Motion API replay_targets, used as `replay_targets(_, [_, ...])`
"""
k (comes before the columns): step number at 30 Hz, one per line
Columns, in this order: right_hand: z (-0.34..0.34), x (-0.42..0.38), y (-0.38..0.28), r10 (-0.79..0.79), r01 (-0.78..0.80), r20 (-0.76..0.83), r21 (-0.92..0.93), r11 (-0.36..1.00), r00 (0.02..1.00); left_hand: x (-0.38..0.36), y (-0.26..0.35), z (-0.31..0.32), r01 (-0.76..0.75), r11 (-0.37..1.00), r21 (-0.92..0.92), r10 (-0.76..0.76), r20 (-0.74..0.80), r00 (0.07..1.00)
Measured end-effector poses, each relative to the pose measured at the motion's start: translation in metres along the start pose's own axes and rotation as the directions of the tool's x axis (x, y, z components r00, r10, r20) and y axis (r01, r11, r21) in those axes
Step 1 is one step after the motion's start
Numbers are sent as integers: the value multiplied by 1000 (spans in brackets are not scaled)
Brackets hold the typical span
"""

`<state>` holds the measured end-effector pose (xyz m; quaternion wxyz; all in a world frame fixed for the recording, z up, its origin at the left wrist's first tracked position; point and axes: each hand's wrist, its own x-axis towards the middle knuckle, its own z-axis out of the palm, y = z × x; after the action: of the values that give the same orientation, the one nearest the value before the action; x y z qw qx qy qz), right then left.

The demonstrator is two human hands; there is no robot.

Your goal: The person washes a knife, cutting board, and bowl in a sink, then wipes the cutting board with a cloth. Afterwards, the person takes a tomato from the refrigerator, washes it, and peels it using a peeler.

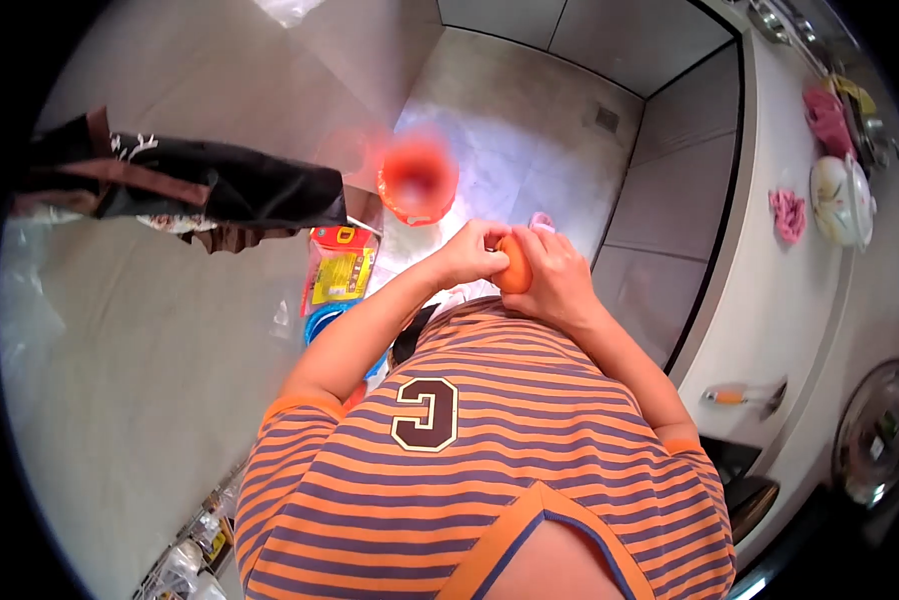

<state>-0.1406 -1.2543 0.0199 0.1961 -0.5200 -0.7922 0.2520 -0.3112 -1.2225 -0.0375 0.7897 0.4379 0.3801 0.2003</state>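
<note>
In front of my striped shirt, both hands meet around a smooth, rounded orange (513, 266). My right hand (558, 272) is wrapped about it from the right side, so part of the fruit is hidden by the palm and fingers. My left hand (478, 252) is closed with thumb and fingers pinched together right at the fruit's upper left edge. Past my hands, lower down on the floor, stands a red bin (417, 205) with a round opening, blurred by a reddish haze. Something pink (542, 221) shows just behind my right fingers.
Dark clothing (210, 180) hangs at the left. A red and yellow packet (342, 268) and a blue round item (332, 322) sit near my left forearm. Along the right runs a counter (745, 300) with a pink cloth (788, 215), a lidded pot (842, 202), an orange-handled tool (727, 397) and a metal lid (880, 430).
</note>
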Motion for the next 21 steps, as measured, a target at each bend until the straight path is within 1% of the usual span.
replay_targets(3, [-30, 33, 42, -60, 60, 14, 21, 998, 998, 44, 33, 5, 12, 999, -39, -14, -66, 998])
replay_targets(6, [-60, 70, 80, -137, 136, 12, 28, 990, 991, 86, 58, 6, -17, 993, -117, 2, -131, 991])
replay_targets(7, [-67, 80, 89, -161, 161, 12, 35, 986, 987, 100, 53, 3, -25, 998, -64, 10, -228, 974])
replay_targets(8, [-73, 89, 100, -164, 161, 25, 105, 981, 986, 105, 64, -1, 28, 987, -158, -73, -283, 956])
replay_targets(10, [-84, 114, 118, -175, 161, 39, 233, 959, 984, 112, 86, 1, 38, 970, -239, -117, -327, 938])
replay_targets(11, [-87, 122, 122, -205, 193, 55, 175, 965, 977, 116, 93, -2, 28, 955, -296, -120, -294, 948])
replay_targets(13, [-89, 142, 132, -196, 177, 75, 211, 961, 978, 122, 104, -16, 9, 915, -403, -113, -234, 966])
replay_targets(16, [-91, 168, 140, -211, 180, 126, 221, 959, 969, 132, 103, -46, 9, 738, -675, -51, -43, 998])
replay_targets(18, [-95, 184, 142, -229, 201, 121, 206, 958, 966, 144, 110, -52, 31, 776, -631, -127, -108, 986])
replay_targets(19, [-102, 192, 139, -223, 187, 159, 213, 959, 962, 149, 113, -55, 17, 834, -551, -113, -141, 984])
replay_targets(21, [-93, 206, 150, -229, 208, 97, 184, 961, 969, 158, 127, -63, -15, 915, -402, -56, -163, 985])
